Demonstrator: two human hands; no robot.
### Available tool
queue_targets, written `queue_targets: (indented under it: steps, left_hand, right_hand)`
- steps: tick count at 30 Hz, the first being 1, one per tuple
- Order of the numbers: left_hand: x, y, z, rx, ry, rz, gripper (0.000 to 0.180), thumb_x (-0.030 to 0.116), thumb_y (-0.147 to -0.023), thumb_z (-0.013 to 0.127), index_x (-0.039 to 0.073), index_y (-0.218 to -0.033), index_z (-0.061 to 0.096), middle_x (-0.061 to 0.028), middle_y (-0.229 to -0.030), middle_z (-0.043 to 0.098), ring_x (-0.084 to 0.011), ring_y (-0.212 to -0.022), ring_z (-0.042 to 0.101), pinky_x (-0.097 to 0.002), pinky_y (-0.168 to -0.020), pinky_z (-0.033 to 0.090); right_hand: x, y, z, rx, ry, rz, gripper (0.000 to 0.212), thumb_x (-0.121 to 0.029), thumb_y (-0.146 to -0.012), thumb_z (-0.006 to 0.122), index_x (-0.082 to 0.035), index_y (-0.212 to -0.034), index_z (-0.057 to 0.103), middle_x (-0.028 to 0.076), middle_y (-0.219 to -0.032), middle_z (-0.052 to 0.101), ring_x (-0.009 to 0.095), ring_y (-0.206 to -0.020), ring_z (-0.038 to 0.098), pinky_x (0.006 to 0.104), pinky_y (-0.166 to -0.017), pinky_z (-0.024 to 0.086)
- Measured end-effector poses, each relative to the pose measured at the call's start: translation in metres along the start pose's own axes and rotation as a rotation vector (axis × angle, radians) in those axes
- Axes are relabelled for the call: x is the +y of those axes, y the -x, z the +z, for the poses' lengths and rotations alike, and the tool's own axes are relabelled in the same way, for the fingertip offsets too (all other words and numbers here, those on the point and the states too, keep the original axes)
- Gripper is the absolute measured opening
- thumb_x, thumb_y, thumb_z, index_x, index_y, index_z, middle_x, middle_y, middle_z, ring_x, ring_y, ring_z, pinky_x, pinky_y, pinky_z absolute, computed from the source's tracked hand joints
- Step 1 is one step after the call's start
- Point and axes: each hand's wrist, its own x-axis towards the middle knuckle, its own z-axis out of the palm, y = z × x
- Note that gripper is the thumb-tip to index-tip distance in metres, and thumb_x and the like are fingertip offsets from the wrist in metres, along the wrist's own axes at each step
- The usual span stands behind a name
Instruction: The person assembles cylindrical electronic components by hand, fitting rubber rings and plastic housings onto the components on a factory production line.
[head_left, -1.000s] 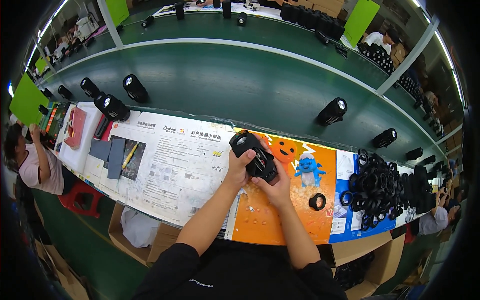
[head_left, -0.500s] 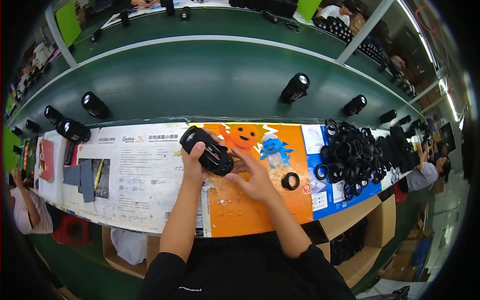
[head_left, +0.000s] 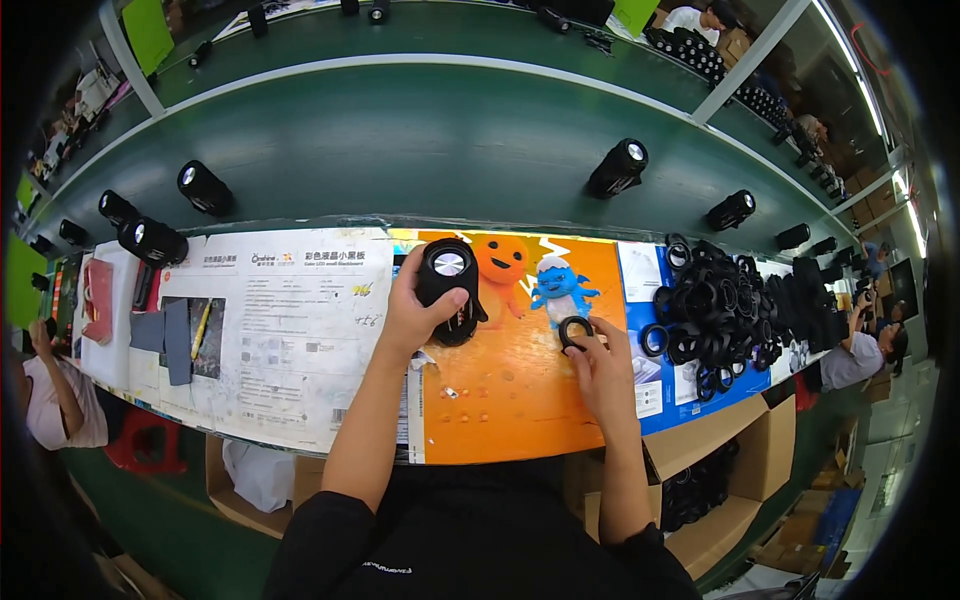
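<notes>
A black cylindrical portable speaker [head_left: 455,285] stands almost upright over the orange sheet, its silvery round end facing up. My left hand [head_left: 408,320] is wrapped round its left side, with the thumb across the front. To the right, my right hand [head_left: 606,372] pinches a black ring [head_left: 574,319] between thumb and fingers, just above the orange sheet [head_left: 520,410]. Speaker and ring are apart. Close by on the right, a heap of similar black rings [head_left: 712,310] lies on a blue and white sheet.
More black speakers stand on the green conveyor, among them one at far right [head_left: 617,170] and one at left [head_left: 203,188]. Grey pads [head_left: 177,350] and a yellow pen [head_left: 202,328] lie on the left. Open cardboard boxes [head_left: 770,450] sit below the bench. Other people work nearby.
The speaker has turned from tilted to near upright and moved slightly right in my left hand. My right hand has left it, moved right and picked up the loose ring.
</notes>
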Motion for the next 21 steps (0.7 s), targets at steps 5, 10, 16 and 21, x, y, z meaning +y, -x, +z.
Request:
queue_targets:
  steps: [5,10,16,21]
  left_hand:
    - [-0.014,-0.001,-0.007,-0.054,-0.032,-0.022,0.074,0.03,-0.092,0.091,0.002,-0.15,0.056,-0.0099,-0.133,0.068,-0.0204,-0.121,0.067,-0.0362,-0.109,0.056]
    - [-0.001,0.001,0.0,-0.137,-0.249,0.058,0.086,0.028,-0.086,0.092,-0.001,-0.156,0.051,-0.0154,-0.14,0.068,-0.0246,-0.131,0.066,-0.0369,-0.115,0.051]
    - [0.006,0.002,0.006,-0.189,-0.338,0.035,0.085,0.037,-0.084,0.094,0.0,-0.15,0.054,-0.0154,-0.126,0.072,-0.0245,-0.109,0.073,-0.0357,-0.094,0.06]
    - [0.019,0.003,0.008,-0.184,-0.307,0.025,0.08,0.031,-0.085,0.094,0.001,-0.149,0.055,-0.0146,-0.123,0.071,-0.024,-0.106,0.074,-0.0352,-0.091,0.061]
  right_hand:
    - [-0.014,-0.037,0.006,-0.142,-0.536,0.075,0.019,-0.007,-0.104,0.077,0.002,-0.12,0.076,0.021,-0.154,0.066,0.037,-0.141,0.065,0.0412,-0.113,0.056]
    - [-0.06,-0.117,-0.004,-0.341,-0.959,-0.008,0.02,-0.008,-0.111,0.07,0.007,-0.124,0.072,0.022,-0.153,0.067,0.025,-0.135,0.067,0.0387,-0.115,0.054]
    - [-0.093,-0.167,-0.014,-0.549,-0.67,-0.145,0.021,-0.017,-0.101,0.081,-0.001,-0.115,0.081,0.016,-0.135,0.079,0.024,-0.113,0.075,0.0377,-0.104,0.057]
    - [-0.108,-0.164,-0.024,-0.533,-0.46,-0.347,0.017,-0.011,-0.1,0.08,-0.002,-0.115,0.081,0.015,-0.142,0.076,0.029,-0.122,0.075,0.0405,-0.108,0.057]
